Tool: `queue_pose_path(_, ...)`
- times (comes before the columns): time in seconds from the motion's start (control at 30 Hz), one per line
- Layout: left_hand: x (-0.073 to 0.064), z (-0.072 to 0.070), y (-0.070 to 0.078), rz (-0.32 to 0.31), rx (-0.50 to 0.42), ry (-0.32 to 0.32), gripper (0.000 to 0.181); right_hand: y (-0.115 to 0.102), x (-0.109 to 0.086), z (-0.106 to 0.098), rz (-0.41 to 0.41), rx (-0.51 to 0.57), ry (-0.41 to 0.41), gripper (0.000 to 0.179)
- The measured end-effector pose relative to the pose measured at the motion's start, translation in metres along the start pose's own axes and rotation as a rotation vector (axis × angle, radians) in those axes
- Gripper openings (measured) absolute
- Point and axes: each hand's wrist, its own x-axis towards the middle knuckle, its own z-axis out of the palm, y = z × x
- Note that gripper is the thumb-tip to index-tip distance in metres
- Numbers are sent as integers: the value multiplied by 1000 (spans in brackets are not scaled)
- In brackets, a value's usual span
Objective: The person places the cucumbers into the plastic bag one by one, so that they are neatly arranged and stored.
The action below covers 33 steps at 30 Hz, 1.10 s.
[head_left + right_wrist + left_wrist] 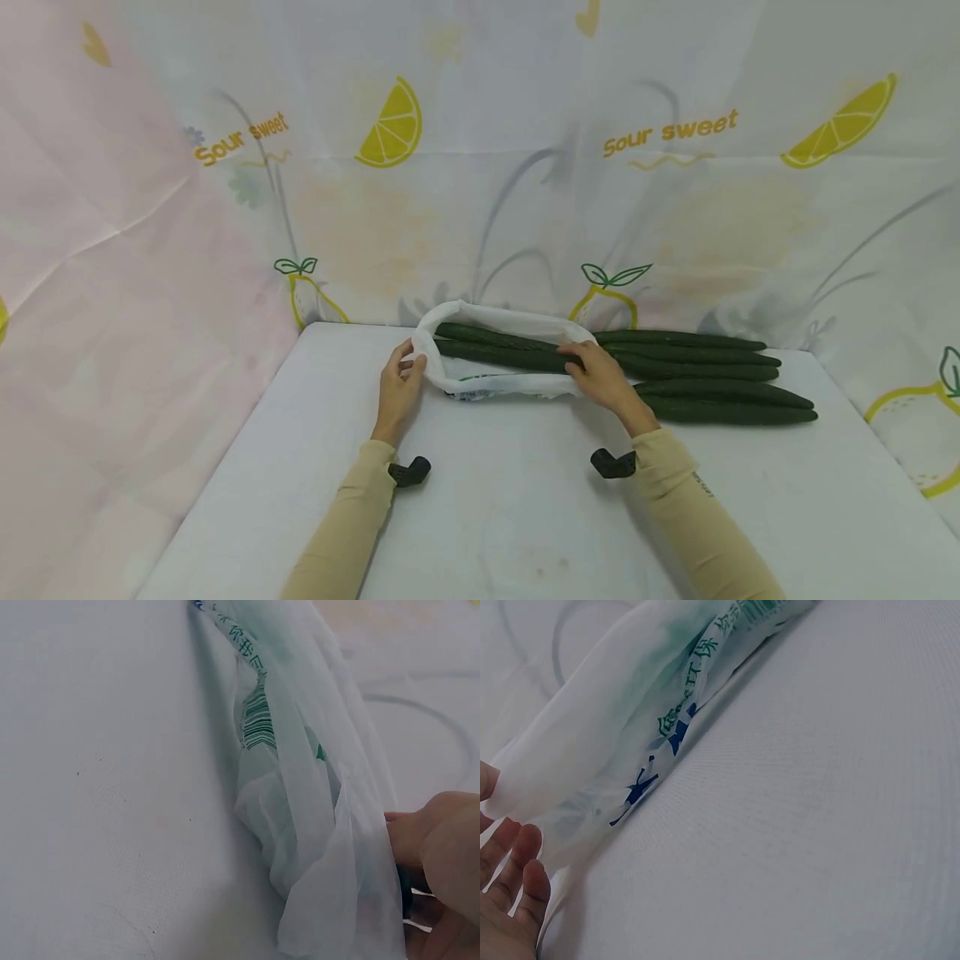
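The bag (517, 384) lies ahead of us at twelve o'clock on the table (510, 508), its mouth spread wide. At its nine o'clock end we see the left hand (400, 387) pinching the rim; at three o'clock the right hand (603, 379) grips the nearer of two cucumbers (498, 356) inside. Past it, towards three, we see five more cucumbers (723, 391); a lemon-print cloth (480, 225) hangs behind, at twelve.

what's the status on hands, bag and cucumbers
Left hand at left end of white bag; right hand gripping a cucumber. Bag open, two cucumbers inside, more cucumbers to its right. No obstruction visible.
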Motion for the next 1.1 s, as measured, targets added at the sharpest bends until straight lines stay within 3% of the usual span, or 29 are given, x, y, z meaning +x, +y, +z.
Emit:
queue_pose_path(0.23, 1, -1, -1, 16, -7, 7, 46, -9, -2, -8, 89, -41, 19, 22)
queue_pose_path(0.4, 0, -1, -1, 17, -4, 3, 46, -13, -1, -9, 91, -49, 59, 12)
queue_pose_path(0.6, 0, -1, 0, 24, -7, 11, 44, -13, -3, -8, 98, -34, 37, 13)
queue_pose_path(0.77, 1, 0, 0, 16, -16, 13, 43, -11, -7, -6, 88, 23, 48, 13)
queue_pose_path(0.97, 0, 0, 1, 19, -2, 14, 43, -6, -11, -3, 18, 114, 151, 6)
queue_pose_path(1.1, -1, 0, 0, 5, 6, 15, 44, -2, -14, -6, 65, 240, 180, 11)
